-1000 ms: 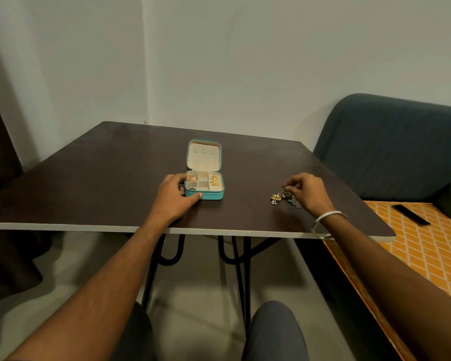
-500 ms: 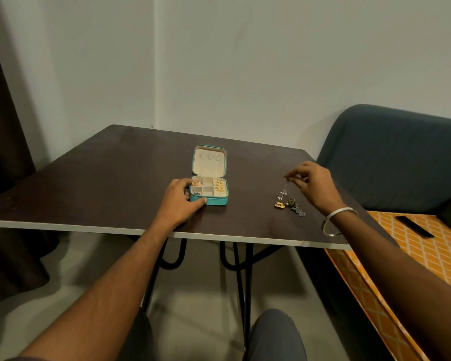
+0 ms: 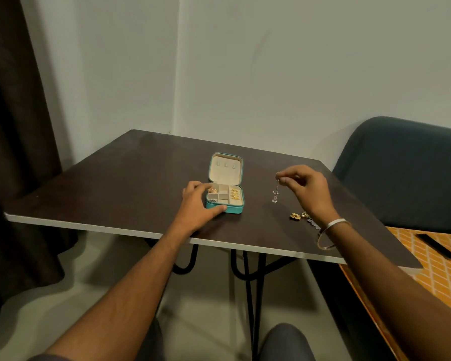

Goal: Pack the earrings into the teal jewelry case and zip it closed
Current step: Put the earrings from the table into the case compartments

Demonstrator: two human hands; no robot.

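The teal jewelry case (image 3: pixel 236 209) lies open on the dark table (image 3: pixel 130 183), its cream lid standing up at the back. Gold earrings fill its right compartment and another pair lies at its top left. My left hand (image 3: pixel 197 207) grips the case's left front corner. My right hand (image 3: pixel 306 190) hovers to the right of the case and pinches a silver dangling earring (image 3: pixel 275 191), which hangs in the air. Several loose earrings (image 3: pixel 296 216), gold and silver, lie on the table below my right wrist.
A dark teal sofa (image 3: pixel 401 173) stands right of the table. An orange patterned surface (image 3: pixel 443 272) with a black remote (image 3: pixel 436 246) sits beside the table's right edge. A dark curtain (image 3: pixel 13 152) hangs at the left. My knees show under the table.
My right hand picked the silver dangling earring from the loose pile and lifted it up and left toward the case. My left hand stayed on the case.
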